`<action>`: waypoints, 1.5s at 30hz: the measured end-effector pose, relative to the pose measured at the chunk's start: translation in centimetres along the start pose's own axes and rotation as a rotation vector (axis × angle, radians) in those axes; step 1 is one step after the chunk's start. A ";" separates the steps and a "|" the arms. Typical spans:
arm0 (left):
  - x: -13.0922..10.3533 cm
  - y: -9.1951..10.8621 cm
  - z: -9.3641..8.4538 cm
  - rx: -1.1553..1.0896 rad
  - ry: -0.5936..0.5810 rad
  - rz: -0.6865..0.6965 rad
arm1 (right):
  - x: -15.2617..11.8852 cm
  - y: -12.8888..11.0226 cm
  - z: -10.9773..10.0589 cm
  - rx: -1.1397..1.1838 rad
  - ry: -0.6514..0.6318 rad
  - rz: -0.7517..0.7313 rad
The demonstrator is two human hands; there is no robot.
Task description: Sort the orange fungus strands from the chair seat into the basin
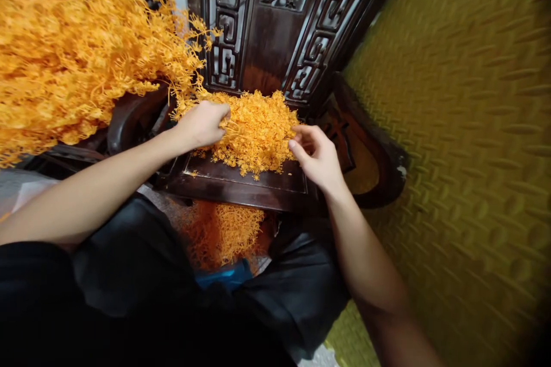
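Observation:
A bunch of orange plastic flower sprigs lies on the dark wooden chair seat in front of me. My left hand is closed around the thin stems at the bunch's left end. At its right edge is my right hand, palm turned inward, with thumb and fingers curved and apart. The fingertips of that hand reach the outermost blossoms; whether they press on any of them I cannot tell. A few loose orange bits lie on the seat.
A large heap of orange sprigs rises at the left. The carved chair back stands behind the seat, with a curved armrest at the right. More orange sprigs and something blue are below the seat. Textured yellow matting covers the right side.

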State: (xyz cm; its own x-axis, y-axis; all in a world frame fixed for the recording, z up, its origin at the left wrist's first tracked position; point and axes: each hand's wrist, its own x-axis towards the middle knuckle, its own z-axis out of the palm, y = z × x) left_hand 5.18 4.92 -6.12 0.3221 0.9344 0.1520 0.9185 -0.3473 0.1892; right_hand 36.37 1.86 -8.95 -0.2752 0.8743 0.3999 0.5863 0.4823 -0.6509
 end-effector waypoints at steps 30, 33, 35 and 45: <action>-1.5 6.0 0.2 -0.358 0.284 0.464 | 1.0 -4.9 2.5 -0.215 -0.102 -0.193; -1.7 6.3 1.1 -0.336 0.309 0.378 | 1.1 -5.0 2.6 -0.117 -0.015 -0.162; -1.7 6.4 1.6 -0.340 0.328 0.353 | 1.2 -5.2 2.6 -0.022 0.016 -0.119; -1.3 6.9 1.5 -0.551 0.273 0.552 | 0.6 -5.7 2.7 0.431 -0.130 0.048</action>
State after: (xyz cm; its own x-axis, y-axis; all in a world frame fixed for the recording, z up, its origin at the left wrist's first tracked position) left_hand 11.40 1.48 -6.43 0.5616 0.5904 0.5796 0.3767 -0.8062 0.4562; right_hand 30.81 -0.20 -6.75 -0.3648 0.8826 0.2967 0.2375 0.3963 -0.8869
